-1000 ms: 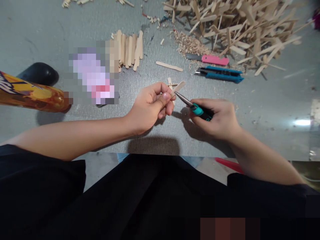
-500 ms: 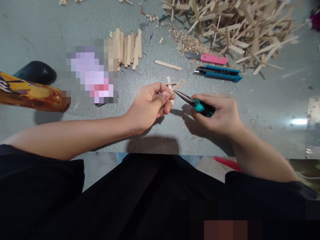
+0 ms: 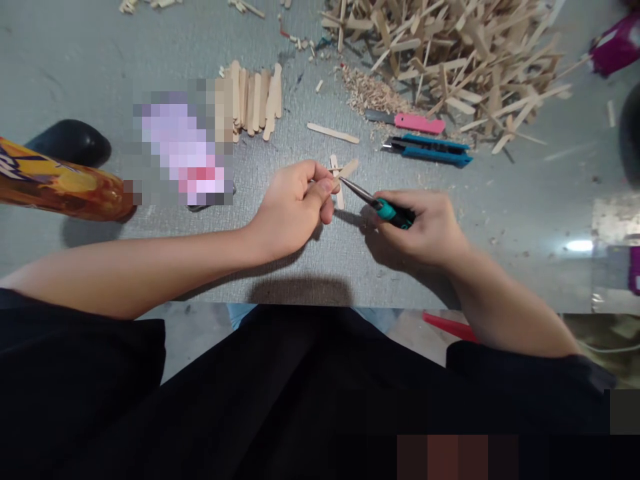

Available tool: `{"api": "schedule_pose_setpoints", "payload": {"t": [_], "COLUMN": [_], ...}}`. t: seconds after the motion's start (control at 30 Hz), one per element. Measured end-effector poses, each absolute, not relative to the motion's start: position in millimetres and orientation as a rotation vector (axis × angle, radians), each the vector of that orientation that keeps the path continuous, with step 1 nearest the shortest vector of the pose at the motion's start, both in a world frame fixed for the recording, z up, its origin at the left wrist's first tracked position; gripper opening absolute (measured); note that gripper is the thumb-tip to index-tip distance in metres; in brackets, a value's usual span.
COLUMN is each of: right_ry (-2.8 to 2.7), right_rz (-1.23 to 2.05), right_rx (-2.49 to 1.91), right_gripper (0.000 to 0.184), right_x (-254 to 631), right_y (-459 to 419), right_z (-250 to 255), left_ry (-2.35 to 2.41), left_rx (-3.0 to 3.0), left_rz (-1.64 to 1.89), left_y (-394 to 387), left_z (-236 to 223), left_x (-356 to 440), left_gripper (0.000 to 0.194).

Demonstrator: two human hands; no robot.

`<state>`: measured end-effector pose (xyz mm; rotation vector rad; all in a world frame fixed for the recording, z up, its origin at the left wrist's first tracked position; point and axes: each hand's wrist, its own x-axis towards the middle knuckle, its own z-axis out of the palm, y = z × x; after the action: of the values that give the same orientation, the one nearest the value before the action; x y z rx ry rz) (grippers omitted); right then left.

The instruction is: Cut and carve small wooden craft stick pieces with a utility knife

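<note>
My left hand (image 3: 295,203) pinches a small piece made of crossed wooden craft sticks (image 3: 349,169) between thumb and fingers, just above the table. In my right hand (image 3: 425,223) is a pair of needle-nose pliers (image 3: 385,208) with black and teal handles. The plier tips meet the sticks close to my left fingertips; whether the jaws are clamped is too small to tell. Beyond my hands lies a single loose craft stick (image 3: 334,133). A row of craft sticks (image 3: 257,100) is laid side by side farther left.
A large heap of joined sticks (image 3: 450,53) covers the far right, beside wood shavings (image 3: 373,90). A pink-handled knife (image 3: 419,123) and a blue box cutter (image 3: 430,150) lie before it. At left are a drink bottle (image 3: 60,180), a black object (image 3: 75,142) and a blurred purple item (image 3: 175,143).
The plier tips and my right hand have come slightly left, closer to my left fingertips. The view has turned a little to the right. Both hands keep their hold.
</note>
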<state>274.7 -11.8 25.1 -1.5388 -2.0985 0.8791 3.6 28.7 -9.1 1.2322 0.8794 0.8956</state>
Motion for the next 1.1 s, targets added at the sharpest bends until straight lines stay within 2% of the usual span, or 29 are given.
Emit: {"api": "schedule_pose_setpoints", "payload": {"t": [0.07,0.17,0.3,0.5,0.6,0.67,0.8,0.97,1.1], "right_ry": [-2.029,-1.982,-2.096,-2.218,-2.200,-2.156,-1.967,-1.662,-1.417], "right_rz": [0.987,1.038,0.715,0.434,0.419,0.547,1.009,1.505,1.780], "right_rx": [-1.546,-1.525,-1.469,-1.546,-1.552,-1.521,-1.528,-1.550,-1.485], "right_gripper": [0.017,0.017,0.005,0.015,0.014,0.011,0.019,0.019,0.024], "right_x": [271.3,268.1,269.3,266.1,261.8,259.7,260.6,269.3,269.1], "right_y": [-15.5,-18.1,-14.8,-12.9,-14.7,-15.3,-15.3,-14.9,-15.6], "right_z": [28.3,29.2,24.5,24.7,26.0,28.3,36.9,42.8,42.2], "left_ry": [0.871,0.849,0.800,0.858,0.928,1.000,1.057,0.927,0.800], "left_rx": [1.235,1.195,1.075,1.128,1.128,1.124,1.189,1.177,1.093], "left_rz": [0.921,0.938,0.902,0.933,0.935,0.899,0.842,0.891,0.914], "left_y": [26.7,23.2,22.0,28.2,29.3,28.7,27.0,26.5,22.8], "left_z": [-9.8,-11.9,-16.0,-20.4,-16.0,-7.9,8.8,10.0,6.3], "left_x": [4.9,8.1,11.9,10.9,10.8,11.2,11.2,11.4,12.8], "left_gripper": [0.033,0.034,0.033,0.033,0.032,0.032,0.032,0.031,0.029]}}
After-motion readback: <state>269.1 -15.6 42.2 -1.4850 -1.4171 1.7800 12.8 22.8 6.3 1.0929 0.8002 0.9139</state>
